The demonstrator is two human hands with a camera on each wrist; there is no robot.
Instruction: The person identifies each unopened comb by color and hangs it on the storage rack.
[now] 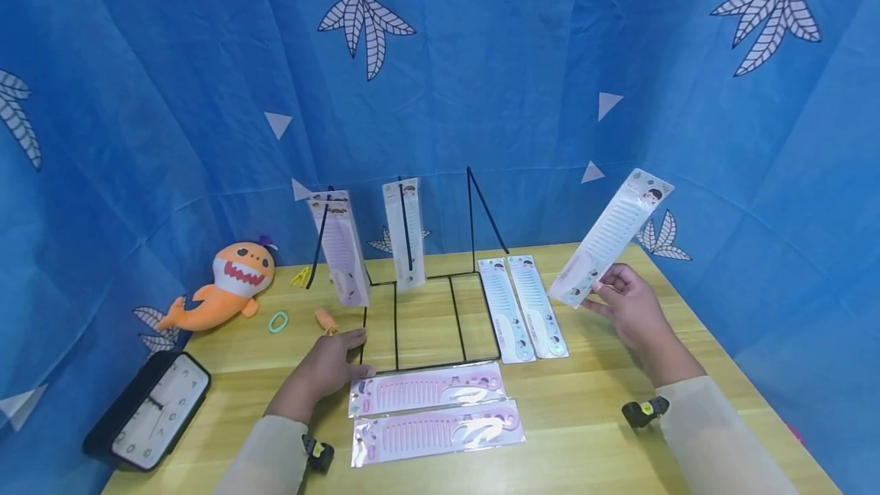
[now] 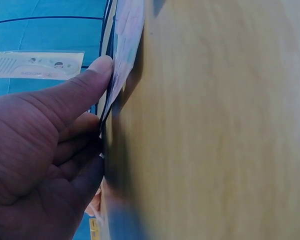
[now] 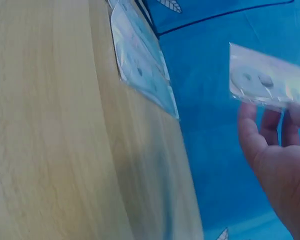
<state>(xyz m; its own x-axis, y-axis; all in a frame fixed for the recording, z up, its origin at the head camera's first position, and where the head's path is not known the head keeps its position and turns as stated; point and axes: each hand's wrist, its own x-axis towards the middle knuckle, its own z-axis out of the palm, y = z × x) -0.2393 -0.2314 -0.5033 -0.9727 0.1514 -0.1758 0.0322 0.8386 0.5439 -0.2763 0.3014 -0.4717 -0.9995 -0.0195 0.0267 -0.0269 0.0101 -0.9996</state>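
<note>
My right hand (image 1: 632, 308) pinches a packaged blue comb (image 1: 612, 239) by its lower end, raised and tilted above the right side of the table. The same pack (image 3: 265, 80) shows in the right wrist view. With thumb and fingers, my left hand (image 1: 323, 373) holds the near left corner of a black wire rack (image 1: 457, 312). On the rack's left hook hangs a packaged purple comb (image 1: 340, 250), apparently with another pack behind it. A packaged blue comb (image 1: 406, 235) hangs on the middle hook; the right hook (image 1: 488, 208) is bare.
Two packaged blue combs (image 1: 522, 308) lie right of the rack, two packaged pink combs (image 1: 436, 411) in front. To the left are an orange shark plush (image 1: 230, 285), a clock (image 1: 158, 411), a green ring (image 1: 278, 321), a yellow clip (image 1: 300, 276) and a small orange item (image 1: 326, 320).
</note>
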